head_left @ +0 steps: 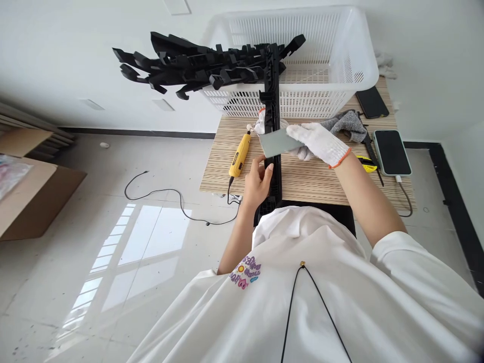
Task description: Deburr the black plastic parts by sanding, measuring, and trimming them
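My bare left hand (257, 185) grips a long black plastic part (273, 108), its thumb lying over the near half. The part runs from close to my shirt, across the table, up to the basket's rim. In a white knitted glove with an orange cuff, my right hand (319, 142) is closed on a grey-green sheet that looks like sandpaper (278, 143). That sheet lies across the black part, just beyond my left fingers; whether it presses on it I cannot tell. Left of the part lies a yellow corded rotary tool (240, 155).
A white plastic basket (321, 91) holds a pile of similar black parts (196, 63) jutting out leftward. On the striped table (306, 181) are a grey cloth (350, 123), a charging phone (392, 152), a dark phone (372, 102) and a yellow-black cutter (366, 163). A cardboard box (41, 201) stands left.
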